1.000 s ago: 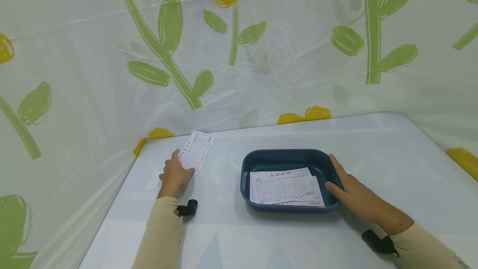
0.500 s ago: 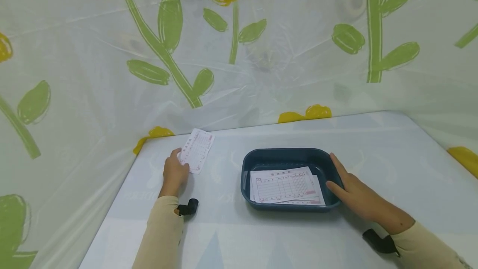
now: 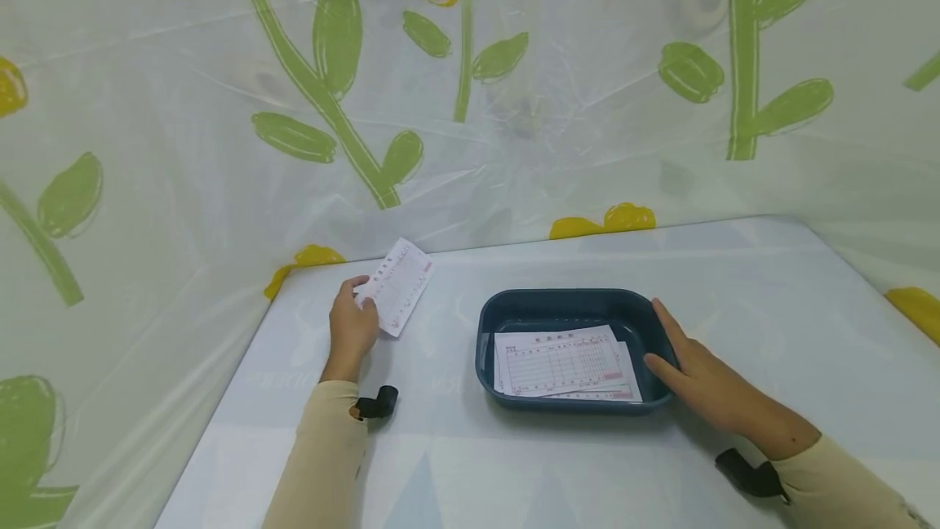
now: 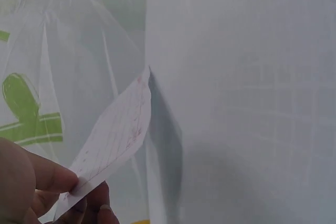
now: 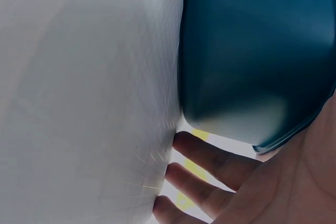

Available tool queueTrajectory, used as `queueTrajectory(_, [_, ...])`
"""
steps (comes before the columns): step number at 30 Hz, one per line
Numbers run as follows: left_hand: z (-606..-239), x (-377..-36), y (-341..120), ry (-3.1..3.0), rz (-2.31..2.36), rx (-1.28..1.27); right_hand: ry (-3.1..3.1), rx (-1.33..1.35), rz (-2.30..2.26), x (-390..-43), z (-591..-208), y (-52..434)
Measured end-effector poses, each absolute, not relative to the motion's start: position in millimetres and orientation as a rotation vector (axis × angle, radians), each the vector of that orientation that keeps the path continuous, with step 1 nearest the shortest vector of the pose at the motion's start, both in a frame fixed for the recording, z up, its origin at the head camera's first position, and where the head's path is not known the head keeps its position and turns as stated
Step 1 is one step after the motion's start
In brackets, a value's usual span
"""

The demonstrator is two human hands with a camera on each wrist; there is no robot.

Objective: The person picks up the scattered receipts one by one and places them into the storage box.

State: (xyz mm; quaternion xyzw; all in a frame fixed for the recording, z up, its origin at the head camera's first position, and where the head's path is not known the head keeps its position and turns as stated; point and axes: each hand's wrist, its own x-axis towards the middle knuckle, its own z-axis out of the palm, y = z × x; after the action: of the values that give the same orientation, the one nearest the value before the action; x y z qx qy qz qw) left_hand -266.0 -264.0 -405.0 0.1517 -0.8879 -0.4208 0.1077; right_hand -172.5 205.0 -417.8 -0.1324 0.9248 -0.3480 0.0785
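Note:
My left hand [image 3: 352,331] pinches a white printed receipt slip [image 3: 400,288] by its near edge, at the far left of the table. In the left wrist view the slip [image 4: 115,132] slants up between thumb and fingers and casts a shadow. My right hand [image 3: 708,390] rests at the right end of a dark blue plastic tray [image 3: 565,408], thumb over its rim. Several similar slips [image 3: 561,364] lie loosely stacked inside. Seen from the right wrist, the fingers [image 5: 205,195] stretch past the tray's outer wall [image 5: 252,51], their tips at the tabletop.
The white table [image 3: 470,480] ends at the back against a hanging plastic sheet [image 3: 573,145] printed with yellow flowers and green leaves. A black wrist mount [image 3: 378,403] sits at the left sleeve, another mount [image 3: 751,476] at the right.
The left hand has moved slightly up and right, and the slip has turned and lifted with it. The right hand and tray hold their place, with a slight shift of the whole view.

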Motion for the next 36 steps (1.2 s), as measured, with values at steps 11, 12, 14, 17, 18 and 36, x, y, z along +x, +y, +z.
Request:
queueTrajectory(11, [-393,-262,-250,-2.570,-1.225,0.360,2.766,-0.405,-1.046,-173,-418,206])
queueTrajectory(12, [-392,-262,-249,-2.562,-1.225,0.350,2.771,-0.406,-1.044,-173,-417,206])
queueTrajectory(14, [-389,-261,-246,-2.553,-1.225,0.334,2.778,-0.410,-1.046,-173,-417,207])
queueTrajectory(17, [-385,-260,-241,-2.541,-1.226,0.307,2.771,-0.409,-1.064,-173,-418,207])
queueTrajectory(18, [-384,-259,-239,-2.540,-1.227,0.302,2.765,-0.406,-1.070,-172,-418,207])
queueTrajectory(36, [-362,-243,-211,-2.484,-1.235,0.128,2.761,-0.387,-1.049,-173,-417,205])
